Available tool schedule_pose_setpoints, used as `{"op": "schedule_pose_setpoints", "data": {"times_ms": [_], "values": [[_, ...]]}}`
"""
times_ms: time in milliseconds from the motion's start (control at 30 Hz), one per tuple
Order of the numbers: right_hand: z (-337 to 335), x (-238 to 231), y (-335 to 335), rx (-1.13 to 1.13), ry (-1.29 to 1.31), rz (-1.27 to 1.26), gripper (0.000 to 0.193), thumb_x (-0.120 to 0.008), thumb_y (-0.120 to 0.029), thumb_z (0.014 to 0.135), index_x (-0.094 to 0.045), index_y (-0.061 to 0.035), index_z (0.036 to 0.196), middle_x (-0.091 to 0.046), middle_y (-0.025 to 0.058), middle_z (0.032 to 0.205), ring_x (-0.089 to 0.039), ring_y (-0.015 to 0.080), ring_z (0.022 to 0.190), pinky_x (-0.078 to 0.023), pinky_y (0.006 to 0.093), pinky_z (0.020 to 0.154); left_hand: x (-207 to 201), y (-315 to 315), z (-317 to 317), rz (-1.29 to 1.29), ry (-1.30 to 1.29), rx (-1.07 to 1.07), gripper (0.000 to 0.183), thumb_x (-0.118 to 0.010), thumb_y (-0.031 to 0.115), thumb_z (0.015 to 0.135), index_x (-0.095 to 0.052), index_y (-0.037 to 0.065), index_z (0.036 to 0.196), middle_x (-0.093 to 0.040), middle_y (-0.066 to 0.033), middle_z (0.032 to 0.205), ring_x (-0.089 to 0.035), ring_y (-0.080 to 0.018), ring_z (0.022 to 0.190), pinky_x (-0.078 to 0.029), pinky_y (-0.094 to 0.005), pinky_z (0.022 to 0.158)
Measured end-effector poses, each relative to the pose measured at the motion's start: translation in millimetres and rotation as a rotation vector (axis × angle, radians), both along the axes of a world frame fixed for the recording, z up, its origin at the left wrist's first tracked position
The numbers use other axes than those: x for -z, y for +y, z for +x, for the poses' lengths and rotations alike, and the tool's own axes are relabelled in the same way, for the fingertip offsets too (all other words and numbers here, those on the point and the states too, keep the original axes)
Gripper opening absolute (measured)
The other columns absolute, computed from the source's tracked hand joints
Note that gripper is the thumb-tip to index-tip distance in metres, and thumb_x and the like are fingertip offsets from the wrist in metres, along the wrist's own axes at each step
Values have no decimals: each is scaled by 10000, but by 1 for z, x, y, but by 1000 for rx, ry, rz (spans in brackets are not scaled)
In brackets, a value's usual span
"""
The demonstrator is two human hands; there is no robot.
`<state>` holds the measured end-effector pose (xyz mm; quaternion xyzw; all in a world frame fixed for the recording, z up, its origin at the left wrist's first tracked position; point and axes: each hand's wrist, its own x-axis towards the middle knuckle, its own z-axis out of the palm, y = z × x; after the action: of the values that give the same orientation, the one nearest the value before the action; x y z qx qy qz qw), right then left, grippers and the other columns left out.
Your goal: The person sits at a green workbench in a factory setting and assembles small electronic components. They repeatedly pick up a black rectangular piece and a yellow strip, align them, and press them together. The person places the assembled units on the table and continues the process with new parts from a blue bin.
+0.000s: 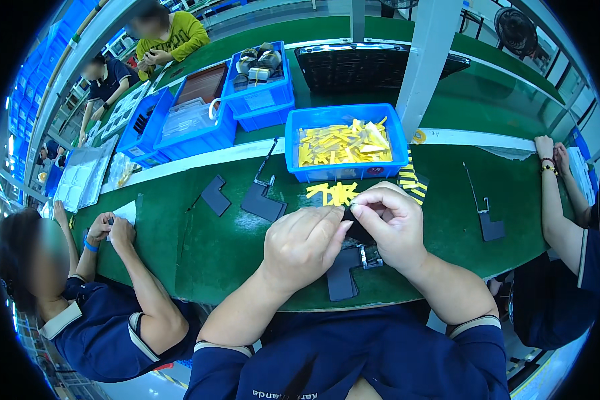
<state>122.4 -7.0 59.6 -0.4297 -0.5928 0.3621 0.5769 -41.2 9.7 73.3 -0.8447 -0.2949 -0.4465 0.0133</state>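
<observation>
My left hand point(303, 243) and my right hand point(395, 223) meet above the near middle of the green table, fingertips pinched together. Between them is a small black piece point(359, 231), mostly covered by my fingers, so its full shape is hidden. Just below my hands lies a stack of dark L-shaped flat parts point(342, 277) with a silvery connector end. Beyond my fingertips, several yellow strips point(333, 194) are spread on the table. Left of them lies another L-shaped part point(265, 202) with a thin cable, beside a similar dark part point(215, 195).
A blue bin point(347, 175) of yellow strips stands ahead, left of a white post point(428, 73). More blue bins point(197, 133) are at the far left. Co-workers sit on both sides, one handling something small point(111, 220). A dark part with a cable point(492, 227) lies right.
</observation>
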Motion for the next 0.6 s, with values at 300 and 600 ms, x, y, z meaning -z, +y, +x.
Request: {"op": "schedule_pose_setpoints", "data": {"times_ms": [300, 600], "values": [[-2, -1, 2, 72, -120, 139, 47, -654, 8, 746, -644, 12, 793, -600, 73, 735, -584, 125, 639, -471, 230, 571, 4, 5, 1, -283, -174, 27, 117, -706, 17, 702, -635, 26, 793, -665, -98, 765, -648, -224, 673, -504, -299, 593], [-4, 0, 0, 48, -73, 90, 47, -649, 14, 746, -637, 22, 790, -593, 74, 739, -580, 117, 630, -473, 229, 566, 7, -1, 1, 3, -9, -50, 168, -682, 3, 669, -605, 24, 817, -641, -90, 752, -635, -228, 663, -508, -305, 565]]}}
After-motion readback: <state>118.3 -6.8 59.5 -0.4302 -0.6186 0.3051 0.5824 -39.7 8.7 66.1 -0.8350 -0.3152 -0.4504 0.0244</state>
